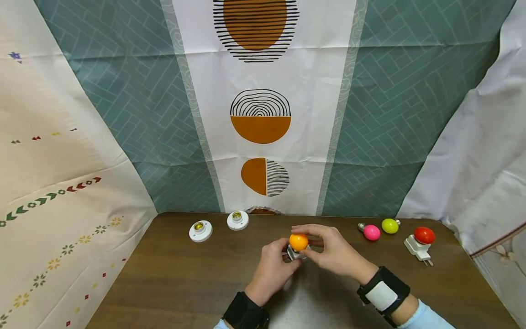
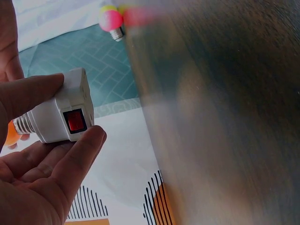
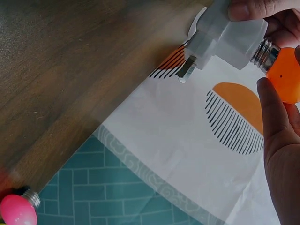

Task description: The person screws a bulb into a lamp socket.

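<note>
My left hand (image 1: 274,265) grips a white plug-in bulb socket (image 2: 61,110), thumb on one side and fingers on the other. A red rocker switch (image 2: 75,121) shows on the socket's side, and flat plug prongs (image 3: 187,67) stick out of its end. With my right hand (image 1: 334,251) I hold an orange light bulb (image 1: 298,241) between thumb and fingers. The bulb's metal screw base (image 3: 265,54) is at the socket's mouth, with much of its thread showing. Both hands are close together over the middle of the table.
Two round white lamp holders (image 1: 200,231) stand at the back left of the wooden table (image 1: 172,274). At the right lie a pink bulb (image 1: 371,232) and a yellow-green bulb (image 1: 390,225). A red bulb (image 1: 424,235) sits in another white plug socket (image 1: 418,248). Patterned cloth (image 1: 263,178) hangs behind.
</note>
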A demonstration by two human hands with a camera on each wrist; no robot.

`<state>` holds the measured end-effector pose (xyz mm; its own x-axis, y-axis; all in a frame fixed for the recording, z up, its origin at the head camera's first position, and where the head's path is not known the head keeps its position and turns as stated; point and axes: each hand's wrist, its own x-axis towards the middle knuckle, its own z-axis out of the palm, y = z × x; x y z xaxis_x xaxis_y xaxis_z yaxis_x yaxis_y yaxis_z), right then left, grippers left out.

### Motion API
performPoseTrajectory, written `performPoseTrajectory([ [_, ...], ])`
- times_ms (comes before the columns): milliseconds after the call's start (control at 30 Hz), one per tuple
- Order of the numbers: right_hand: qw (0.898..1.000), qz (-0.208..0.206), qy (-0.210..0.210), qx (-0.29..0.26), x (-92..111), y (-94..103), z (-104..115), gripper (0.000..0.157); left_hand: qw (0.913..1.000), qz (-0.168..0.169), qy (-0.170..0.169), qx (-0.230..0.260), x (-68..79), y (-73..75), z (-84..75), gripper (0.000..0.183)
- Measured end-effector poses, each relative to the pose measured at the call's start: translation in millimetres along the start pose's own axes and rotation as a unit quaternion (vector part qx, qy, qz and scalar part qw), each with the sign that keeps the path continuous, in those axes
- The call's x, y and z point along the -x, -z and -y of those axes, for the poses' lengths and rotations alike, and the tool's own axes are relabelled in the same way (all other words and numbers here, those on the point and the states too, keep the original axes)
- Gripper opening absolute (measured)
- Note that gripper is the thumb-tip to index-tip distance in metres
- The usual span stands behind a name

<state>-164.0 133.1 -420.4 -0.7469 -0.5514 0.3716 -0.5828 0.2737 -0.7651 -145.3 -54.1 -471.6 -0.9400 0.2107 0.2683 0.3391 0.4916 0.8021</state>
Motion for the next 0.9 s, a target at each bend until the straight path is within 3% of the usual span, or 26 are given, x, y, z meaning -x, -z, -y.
performPoseTrajectory([
  [300, 1.000, 0.002, -0.008, 0.003, 1.6, -1.0, -2.2, 0.054, 0.9998, 0.005, 0.012, 0.016, 0.0, 0.8, 0.5, 0.036],
  [667, 0.999, 0.022, -0.009, -0.036, -0.2, 1.2, -5.5, 0.053, 1.0000, 0.007, -0.007, -0.001, -0.8, 4.0, -0.8, 0.035],
  [900, 0.999, -0.020, -0.034, -0.011, 1.7, -0.4, -5.1, 0.047, 0.9999, 0.012, 0.000, -0.009, -1.6, 4.7, -1.7, 0.036],
])
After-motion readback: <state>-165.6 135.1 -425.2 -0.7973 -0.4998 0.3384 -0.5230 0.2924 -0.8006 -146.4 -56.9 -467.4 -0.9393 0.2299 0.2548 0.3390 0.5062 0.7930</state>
